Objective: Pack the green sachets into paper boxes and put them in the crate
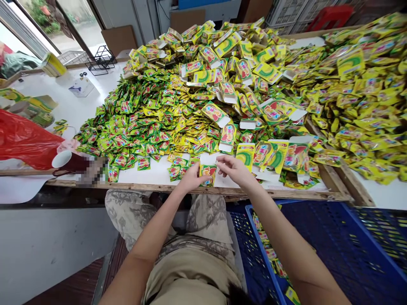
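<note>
My left hand (191,178) is closed on the left side of a small green and yellow packet (208,174) near the table's front edge. Just right of that packet, my right hand (231,168) has its thumb and forefinger together; anything between them is too small to make out. Several green packets (178,168) lie left of my left hand. Flat yellow and green boxes (244,156) stand or lean to the right of my right hand. Behind both hands rises a large heap of green packets (140,123) and small boxes (227,91).
A dark mug (71,163) and a red plastic bag (27,140) are at the left. Wooden strips (337,180) edge the table (143,178). More yellow packets (365,118) fill the right side. A blue crate (270,267) with packets sits below, on the right.
</note>
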### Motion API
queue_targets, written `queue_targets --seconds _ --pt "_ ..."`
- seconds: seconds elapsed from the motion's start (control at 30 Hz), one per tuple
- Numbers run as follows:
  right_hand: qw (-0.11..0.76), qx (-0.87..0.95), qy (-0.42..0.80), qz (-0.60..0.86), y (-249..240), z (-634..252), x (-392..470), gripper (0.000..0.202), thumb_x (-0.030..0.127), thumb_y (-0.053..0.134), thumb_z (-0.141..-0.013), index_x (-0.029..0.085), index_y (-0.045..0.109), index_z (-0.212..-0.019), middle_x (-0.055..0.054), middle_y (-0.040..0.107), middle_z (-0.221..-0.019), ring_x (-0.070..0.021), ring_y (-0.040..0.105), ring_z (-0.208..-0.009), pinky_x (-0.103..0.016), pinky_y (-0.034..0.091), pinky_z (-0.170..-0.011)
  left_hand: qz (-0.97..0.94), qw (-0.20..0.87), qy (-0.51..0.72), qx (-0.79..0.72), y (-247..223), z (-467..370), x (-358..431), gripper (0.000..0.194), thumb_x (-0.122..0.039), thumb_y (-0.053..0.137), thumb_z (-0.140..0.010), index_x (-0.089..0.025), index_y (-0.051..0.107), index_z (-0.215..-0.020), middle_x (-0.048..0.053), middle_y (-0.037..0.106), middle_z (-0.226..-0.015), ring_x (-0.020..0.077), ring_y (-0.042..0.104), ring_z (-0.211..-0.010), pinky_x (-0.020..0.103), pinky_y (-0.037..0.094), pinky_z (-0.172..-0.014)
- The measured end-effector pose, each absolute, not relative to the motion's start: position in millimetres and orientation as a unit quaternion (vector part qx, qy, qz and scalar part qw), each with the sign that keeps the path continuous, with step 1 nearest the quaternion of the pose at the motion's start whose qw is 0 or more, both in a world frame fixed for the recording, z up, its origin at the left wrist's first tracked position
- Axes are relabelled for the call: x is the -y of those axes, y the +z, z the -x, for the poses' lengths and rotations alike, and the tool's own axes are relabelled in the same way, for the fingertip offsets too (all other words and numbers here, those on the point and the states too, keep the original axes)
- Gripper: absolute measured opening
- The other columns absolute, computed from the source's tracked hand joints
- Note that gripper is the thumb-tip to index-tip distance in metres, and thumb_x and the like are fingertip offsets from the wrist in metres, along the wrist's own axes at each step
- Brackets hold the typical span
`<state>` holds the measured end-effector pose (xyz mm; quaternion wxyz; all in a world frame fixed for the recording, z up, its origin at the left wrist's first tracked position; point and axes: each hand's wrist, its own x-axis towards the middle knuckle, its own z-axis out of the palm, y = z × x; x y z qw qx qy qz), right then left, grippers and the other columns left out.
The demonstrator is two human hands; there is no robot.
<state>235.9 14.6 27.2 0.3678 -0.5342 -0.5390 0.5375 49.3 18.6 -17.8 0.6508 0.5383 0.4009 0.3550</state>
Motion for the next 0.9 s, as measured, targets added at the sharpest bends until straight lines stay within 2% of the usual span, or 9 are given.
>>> queue_targets --seconds 0.1,0.23,0.33,0.4,0.47,0.63,0.7,0.8,0.9 --pt "0.368 0.452 0.644 0.496 19 -231 -12 0.046 0.054 0.071 -0.065 0.021 0.053 -0.091 0.004 0.056 -0.065 -0.0106 0.053 -0.054 -0.024 0.043 -0.051 -0.557 0.628 0.351 -0.415 -19 -49 -20 0.062 -0.034 0.082 -0.06 -0.011 0.057 -0.112 0.012 0.067 -0.11 0.0253 0.063 -0.099 0.038 0.048 -0.09" --pt "0.341 0.353 0.746 0.45 17 -233 -15 0.046 0.05 0.078 -0.06 0.021 0.052 -0.085 0.006 0.054 -0.063 -0.0086 0.051 -0.052 -0.023 0.043 -0.051 -0.55 0.65 0.356 -0.385 -16 -50 -19 0.073 -0.036 0.083 -0.059 -0.013 0.054 -0.122 0.012 0.064 -0.12 0.0265 0.058 -0.111 0.04 0.043 -0.099" --pt "0.339 0.319 0.769 0.438 15 -235 -20 0.046 0.048 0.081 -0.058 0.02 0.053 -0.081 0.007 0.053 -0.06 -0.0069 0.049 -0.049 -0.021 0.043 -0.049 -0.507 0.705 0.35 -0.351 -12 -50 -17 0.066 -0.05 0.073 -0.07 -0.018 0.055 -0.125 0.009 0.064 -0.122 0.0247 0.054 -0.119 0.04 0.037 -0.106" --pt "0.332 0.337 0.766 0.435 16 -234 -22 0.045 0.045 0.084 -0.056 0.019 0.054 -0.078 0.007 0.052 -0.058 -0.0056 0.048 -0.048 -0.02 0.041 -0.048 -0.436 0.765 0.344 -0.327 -8 -49 -18 0.063 -0.061 0.06 -0.076 -0.018 0.058 -0.122 0.009 0.066 -0.118 0.024 0.057 -0.117 0.039 0.038 -0.106" --pt "0.322 0.379 0.75 0.436 20 -233 -25 0.042 0.041 0.085 -0.057 0.018 0.055 -0.076 0.007 0.053 -0.059 -0.0049 0.048 -0.048 -0.019 0.04 -0.047 -0.37 0.811 0.336 -0.305 -4 -47 -22 0.06 -0.061 0.06 -0.077 -0.017 0.06 -0.118 0.01 0.069 -0.113 0.0244 0.062 -0.109 0.04 0.043 -0.1" --pt "0.315 0.472 0.693 0.445 27 -229 -34 0.037 0.04 0.083 -0.058 0.017 0.06 -0.077 0.006 0.053 -0.06 -0.0054 0.044 -0.046 -0.02 0.036 -0.044 -0.324 0.853 0.274 -0.304 7 -45 -43 0.048 -0.025 0.08 -0.059 -0.012 0.064 -0.102 0.009 0.072 -0.093 0.0211 0.067 -0.085 0.034 0.047 -0.085" --pt "0.351 0.505 0.649 0.449 25 -229 -34 0.036 0.042 0.081 -0.061 0.018 0.061 -0.078 0.004 0.056 -0.064 -0.008 0.048 -0.052 -0.022 0.041 -0.048 -0.328 0.848 0.268 -0.317 9 -46 -49 0.046 -0.02 0.081 -0.054 -0.012 0.065 -0.096 0.006 0.071 -0.086 0.0192 0.066 -0.079 0.034 0.047 -0.082" --pt "0.423 0.583 0.51 0.47 18 -231 -28 0.028 0.044 0.072 -0.072 0.019 0.063 -0.079 -0.001 0.063 -0.073 -0.0134 0.058 -0.065 -0.028 0.048 -0.06 -0.392 0.766 0.349 -0.372 5 -47 -50 0.033 -0.026 0.08 -0.059 -0.013 0.064 -0.085 0.002 0.068 -0.077 0.0144 0.063 -0.072 0.031 0.047 -0.078" --pt "0.438 0.659 0.391 0.469 13 -233 -19 0.023 0.043 0.067 -0.079 0.02 0.066 -0.081 -0.006 0.069 -0.084 -0.0183 0.064 -0.076 -0.034 0.053 -0.072 -0.498 0.623 0.44 -0.412 -1 -45 -42 0.024 -0.033 0.076 -0.067 -0.014 0.066 -0.078 0.002 0.068 -0.079 0.0136 0.063 -0.076 0.03 0.048 -0.079"
